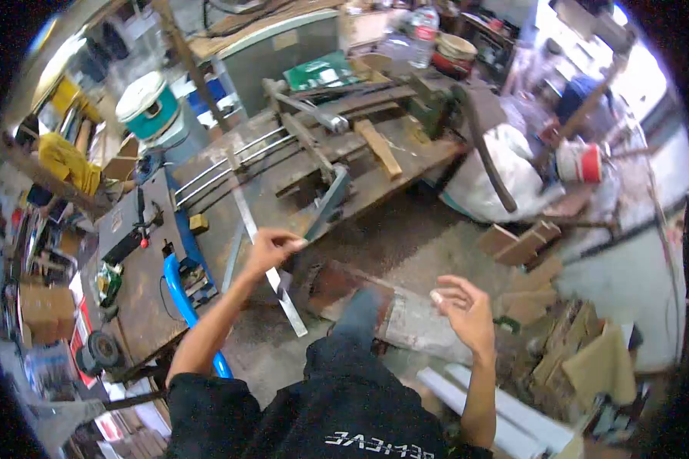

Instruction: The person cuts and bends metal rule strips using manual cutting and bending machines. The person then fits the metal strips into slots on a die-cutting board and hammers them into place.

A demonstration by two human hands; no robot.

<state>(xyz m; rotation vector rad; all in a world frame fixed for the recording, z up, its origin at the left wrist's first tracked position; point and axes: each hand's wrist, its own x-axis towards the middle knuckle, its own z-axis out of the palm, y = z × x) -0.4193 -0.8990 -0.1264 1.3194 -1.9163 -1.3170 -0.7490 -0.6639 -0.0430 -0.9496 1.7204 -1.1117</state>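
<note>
My left hand point(274, 251) is over the front edge of the workbench point(245, 199), fingers loosely bent and holding nothing I can see. Beneath it runs a long flat metal strip point(289, 307), one end sticking out past the bench edge. A grey metal bar point(329, 203) at the bench edge is close to my left fingertips. To the right, above the floor, my right hand point(467, 312) hangs in the air, its fingers curved and apart with nothing in them.
A blue curved tube point(182, 294) stands by my left forearm. Metal rods point(233, 164) and a wooden block point(378, 149) lie on the bench. A long dark handle point(486, 157) juts out at the right. Cardboard pieces point(559, 336) and white panels point(505, 413) lie on the floor.
</note>
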